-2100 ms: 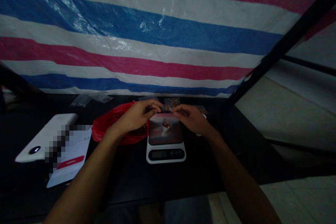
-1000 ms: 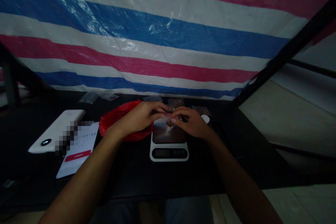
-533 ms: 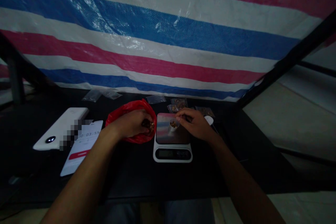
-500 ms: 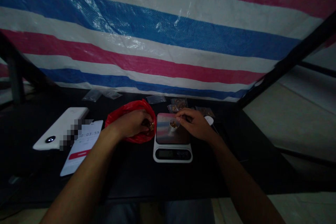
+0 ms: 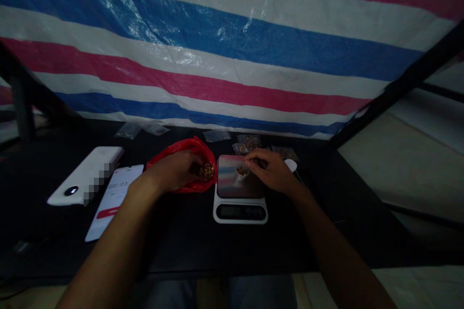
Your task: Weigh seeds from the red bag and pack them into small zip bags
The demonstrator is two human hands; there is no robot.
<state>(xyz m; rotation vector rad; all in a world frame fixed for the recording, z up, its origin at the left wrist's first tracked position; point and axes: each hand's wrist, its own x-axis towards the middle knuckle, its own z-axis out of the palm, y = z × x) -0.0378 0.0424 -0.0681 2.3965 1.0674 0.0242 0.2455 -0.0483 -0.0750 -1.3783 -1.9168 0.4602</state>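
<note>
Desk, black, before you; contents as follows.

Your left hand: inside the mouth of the red bag, fingers curled down at the brown pieces; you cannot tell from here whether they are closed on any.

Your right hand: well apart from the left, over the far right part of the scale, thumb and forefinger close together at the cup's rim; contact with the cup or a grip on anything cannot be told.

Cup, one, small, pale: upright on the scale's metal plate, brown pieces inside.

Scale, one, white: mid-desk, display toward your near edge, digits too dim to read. Red bag, one: open, just beside the scale's left side.

Phone, one: toward the left edge, partly under your left forearm; screen shows "00:03", the rest covered.

White device, one: left of the phone, round dark window lit.

Clear bags, three: flat along the far edge, two left, one near the middle.

Filled bags: by the far edge, behind scale and right hand, brown pieces inside.

White round object, one: beside your right wrist, partly hidden.

Striped sheet: behind the far edge.
</note>
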